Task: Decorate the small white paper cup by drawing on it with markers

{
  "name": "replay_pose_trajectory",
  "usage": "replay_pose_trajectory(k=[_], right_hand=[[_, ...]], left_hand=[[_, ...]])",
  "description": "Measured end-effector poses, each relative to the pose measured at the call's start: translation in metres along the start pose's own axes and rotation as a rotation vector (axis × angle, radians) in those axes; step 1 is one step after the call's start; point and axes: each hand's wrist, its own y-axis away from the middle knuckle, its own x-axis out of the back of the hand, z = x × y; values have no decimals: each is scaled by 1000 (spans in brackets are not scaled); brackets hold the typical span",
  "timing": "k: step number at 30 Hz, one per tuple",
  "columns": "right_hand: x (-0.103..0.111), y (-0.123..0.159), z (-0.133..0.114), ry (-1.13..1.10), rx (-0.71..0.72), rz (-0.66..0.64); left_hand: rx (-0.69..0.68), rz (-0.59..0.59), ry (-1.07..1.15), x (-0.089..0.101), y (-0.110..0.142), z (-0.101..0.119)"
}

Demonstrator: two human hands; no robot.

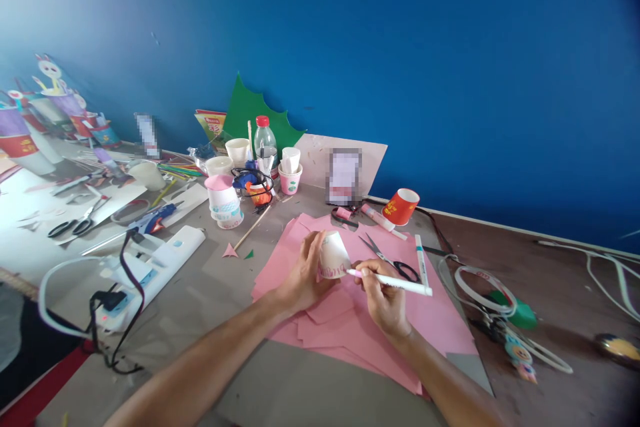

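Observation:
My left hand (311, 272) is wrapped round a white paper cup (334, 253), which is turned upside down and tilted a little. Pink marks run along the cup near its rim. Between the thumb and fingers of my right hand (383, 297) is a white marker pen (405, 282), its pink tip at the marked band of the cup. Both hands are above sheets of pink paper (360, 340). Just beyond my right hand lie scissors (393, 261) with black handles, spread apart, and a second marker (421, 253) beside them.
A red paper cup (401, 207) lies tipped near the wall. Decorated stacked cups (225, 203), a plastic bottle (265, 141) and a pink cup (290, 180) stand at the back. At left are a power strip (173, 267), a glue gun (150, 220) and more scissors (83, 220). Coiled cables (487, 290) lie right.

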Motion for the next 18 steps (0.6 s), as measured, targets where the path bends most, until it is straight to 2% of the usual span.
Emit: replay_pose_trajectory(k=[5,11,18], right_hand=[[0,0,0,-3,-3,-10],[1,-1,0,1,-13,-31],[2,-1,-1,-21,-32,-72]], left_hand=[[-8,15,-23,1,0,0],[4,-19,-24,3,-1,3],[13,5,-27,-4,1,-5]])
